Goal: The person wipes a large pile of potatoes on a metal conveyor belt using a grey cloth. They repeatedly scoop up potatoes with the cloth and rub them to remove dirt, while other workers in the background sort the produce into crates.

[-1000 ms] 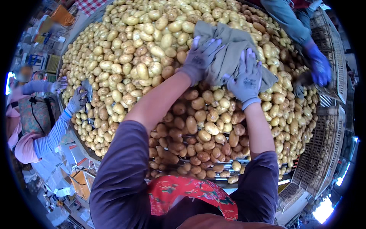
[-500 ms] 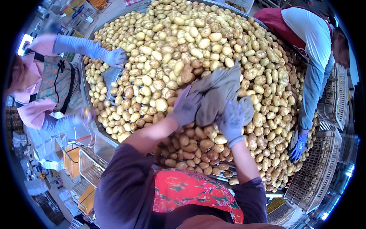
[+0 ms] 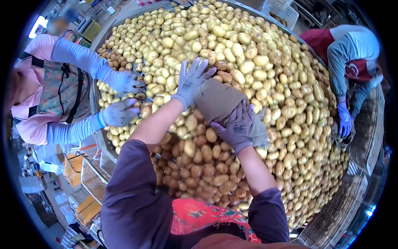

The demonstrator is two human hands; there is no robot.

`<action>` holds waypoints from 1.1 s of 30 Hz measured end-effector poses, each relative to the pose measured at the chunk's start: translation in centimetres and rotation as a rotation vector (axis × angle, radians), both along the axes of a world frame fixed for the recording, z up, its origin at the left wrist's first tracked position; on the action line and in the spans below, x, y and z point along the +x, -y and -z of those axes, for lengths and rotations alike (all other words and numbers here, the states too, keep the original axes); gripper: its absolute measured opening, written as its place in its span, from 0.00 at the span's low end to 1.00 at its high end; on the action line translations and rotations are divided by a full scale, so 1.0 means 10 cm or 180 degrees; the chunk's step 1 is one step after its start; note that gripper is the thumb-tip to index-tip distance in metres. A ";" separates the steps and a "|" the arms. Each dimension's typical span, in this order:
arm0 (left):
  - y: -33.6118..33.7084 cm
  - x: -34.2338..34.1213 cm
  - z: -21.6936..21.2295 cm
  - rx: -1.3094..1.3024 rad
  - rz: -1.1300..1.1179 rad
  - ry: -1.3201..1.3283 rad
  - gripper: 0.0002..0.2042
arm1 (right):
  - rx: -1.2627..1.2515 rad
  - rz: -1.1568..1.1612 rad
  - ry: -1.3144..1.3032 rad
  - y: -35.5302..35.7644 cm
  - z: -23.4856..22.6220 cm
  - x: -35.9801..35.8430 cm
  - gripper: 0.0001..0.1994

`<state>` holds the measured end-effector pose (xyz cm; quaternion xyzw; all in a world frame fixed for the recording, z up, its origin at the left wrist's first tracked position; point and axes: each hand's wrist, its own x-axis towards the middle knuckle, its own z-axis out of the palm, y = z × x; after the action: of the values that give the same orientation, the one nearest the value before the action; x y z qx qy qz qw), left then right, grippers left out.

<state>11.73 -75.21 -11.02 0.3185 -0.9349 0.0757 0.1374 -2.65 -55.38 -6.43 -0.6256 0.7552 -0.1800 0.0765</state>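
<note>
A big heap of yellow and brown potatoes [image 3: 265, 79] fills a round metal bin. My right hand [image 3: 238, 128], in a grey glove, grips a brown-grey cloth sack [image 3: 217, 99] lying on the heap. My left hand [image 3: 191, 81], also gloved, has its fingers spread above the potatoes just left of the sack, touching its edge.
A person in pink with blue sleeves and gloved hands [image 3: 120, 97] reaches into the potatoes at the left. Another person in a red and white top stands at the right, with a blue-gloved hand [image 3: 343, 120] at the bin rim [image 3: 103, 141]. Orange crates [image 3: 76, 170] stand at the lower left.
The view has swung, so the heap sits more to the right. My left hand has let go of the sack and spread open. My right hand still holds the sack.
</note>
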 end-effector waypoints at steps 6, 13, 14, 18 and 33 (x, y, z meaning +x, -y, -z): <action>1.15 -0.14 0.02 0.0078 -0.0732 -0.0145 0.28 | -0.0055 -0.0164 -0.0273 1.14 0.12 0.08 0.45; 0.56 0.63 0.03 0.1156 -0.0955 0.0417 0.28 | 0.0824 -0.0374 0.0442 0.99 -0.13 -0.03 0.27; 0.30 0.83 -0.04 0.1202 -0.0866 0.0540 0.31 | 0.0880 -0.0471 0.0679 0.81 -0.10 -0.01 0.25; -0.49 1.35 0.01 0.0953 -0.0820 0.0328 0.29 | 0.0214 -0.0674 0.0163 0.28 -0.19 0.23 0.22; -1.73 1.01 0.14 0.1219 0.0312 -0.0764 0.35 | 0.0617 -0.0962 -0.0945 -1.21 0.11 0.49 0.28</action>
<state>21.84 -57.92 -12.46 0.2996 -0.9235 -0.1483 0.1882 2.25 -43.25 -7.50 -0.7409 0.6697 0.0009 0.0504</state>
